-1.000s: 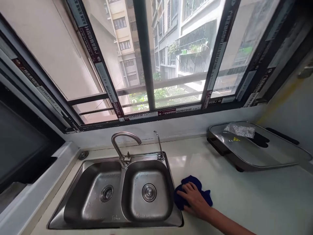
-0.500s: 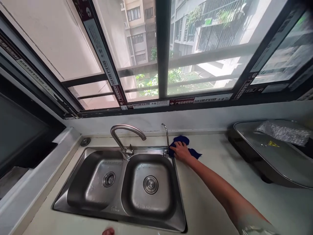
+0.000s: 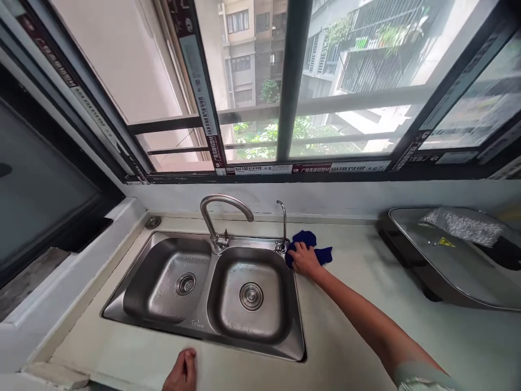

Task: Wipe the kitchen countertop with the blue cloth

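Observation:
My right hand (image 3: 306, 260) presses on a dark blue cloth (image 3: 305, 238) at the sink's back right corner, its fingers curled over the bunched fabric. Part of the cloth sticks out behind and to the right of the hand, on the counter. Just left of it rises a thin, small tap (image 3: 284, 225). The double-bowl steel sink (image 3: 203, 326) has a few water drops in its bowls. At the front edge of the counter, my left hand (image 3: 181, 372) is closed in a loose fist, with nothing visible in it.
A large curved faucet (image 3: 226, 200) stands behind the sink's divider. To the right sits a dark electric pan with a glass lid (image 3: 456, 266), with crinkled silvery wrap (image 3: 462, 224) on top. A round metal cap (image 3: 153, 222) lies at the back left. Windows (image 3: 252, 125) rise behind the counter.
The camera view has shifted a little. My left hand shows more fully at the front edge. My right hand, with the cloth, has slid slightly towards me beside the small tap.

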The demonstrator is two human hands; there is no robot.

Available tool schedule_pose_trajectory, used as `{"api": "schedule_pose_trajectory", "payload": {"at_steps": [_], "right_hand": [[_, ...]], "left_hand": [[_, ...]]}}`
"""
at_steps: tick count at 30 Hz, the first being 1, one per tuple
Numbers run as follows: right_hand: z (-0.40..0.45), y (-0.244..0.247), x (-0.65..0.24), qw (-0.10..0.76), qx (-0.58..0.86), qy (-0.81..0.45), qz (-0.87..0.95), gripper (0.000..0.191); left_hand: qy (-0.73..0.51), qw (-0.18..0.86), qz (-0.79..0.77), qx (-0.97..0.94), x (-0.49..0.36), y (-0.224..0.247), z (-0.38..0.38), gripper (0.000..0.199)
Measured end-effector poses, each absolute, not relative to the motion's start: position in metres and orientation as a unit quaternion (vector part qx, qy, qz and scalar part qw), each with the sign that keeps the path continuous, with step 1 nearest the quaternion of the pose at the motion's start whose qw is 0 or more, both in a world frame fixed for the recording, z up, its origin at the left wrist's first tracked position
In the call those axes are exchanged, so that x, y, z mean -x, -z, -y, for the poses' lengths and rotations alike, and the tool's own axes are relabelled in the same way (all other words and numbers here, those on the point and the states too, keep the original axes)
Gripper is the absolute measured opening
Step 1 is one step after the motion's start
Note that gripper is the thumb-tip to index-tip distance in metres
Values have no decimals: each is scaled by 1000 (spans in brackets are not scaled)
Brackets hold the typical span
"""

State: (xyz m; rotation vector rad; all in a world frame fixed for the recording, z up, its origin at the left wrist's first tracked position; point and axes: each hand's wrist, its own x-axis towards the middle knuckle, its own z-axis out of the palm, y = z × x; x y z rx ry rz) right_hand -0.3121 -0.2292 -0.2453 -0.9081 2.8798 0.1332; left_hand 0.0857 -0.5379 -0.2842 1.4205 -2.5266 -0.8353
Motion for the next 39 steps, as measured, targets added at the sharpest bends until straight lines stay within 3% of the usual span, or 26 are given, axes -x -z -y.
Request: {"api": "schedule_pose_trajectory", "payload": {"at_steps": [6,18,23,28,35,39], "right_hand": [[216,243,235,67,312,-68,-945,41],[179,264,86,88,327,-29,-940,47],[143,292,23,7,294,24,-955,56],[90,310,-28,-39,329,61,-941,52],[137,294,-6,-82,262,0,-962,39],[170,285,44,-64,260,-45,-962,37]], "left_hand": [[275,32,853,-442,-86,272,533,28],[238,92,890,-377,-91,280,529,27],[240,76,899,-357,-90,286,532,30],[235,69,906,-346,-90,291,533,33],[234,79,906,-345,-88,293,533,34],[229,76,900,-362,-87,292,531,34]]}}
